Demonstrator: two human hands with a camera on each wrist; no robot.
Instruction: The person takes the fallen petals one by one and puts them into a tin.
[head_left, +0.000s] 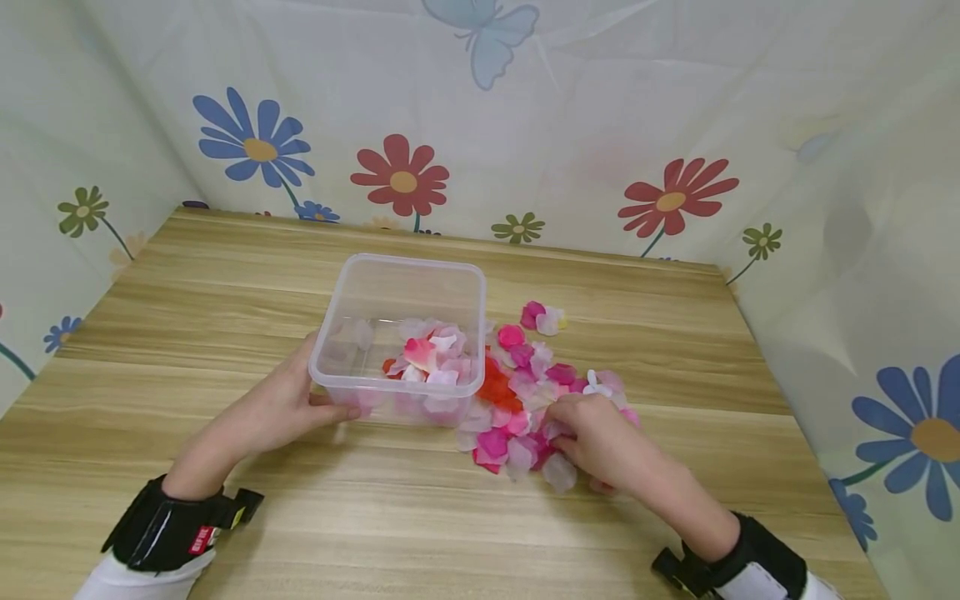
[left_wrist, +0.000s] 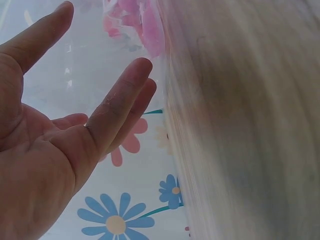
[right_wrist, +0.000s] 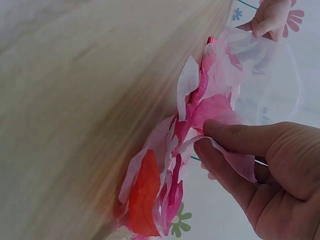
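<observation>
A clear plastic box with pink, white and red artificial petals inside stands on the wooden table. My left hand rests against its near left side; in the left wrist view that hand has its fingers spread and nearly straight. To the right of the box lies a loose pile of petals in pink, magenta, white and orange-red. Over this pile, my right hand pinches a pale pink petal between thumb and forefinger, seen closely in the right wrist view.
Some petals lie apart behind the pile. The wooden table reaches back to a hanging white flower-print cloth, which also closes off the left and right sides.
</observation>
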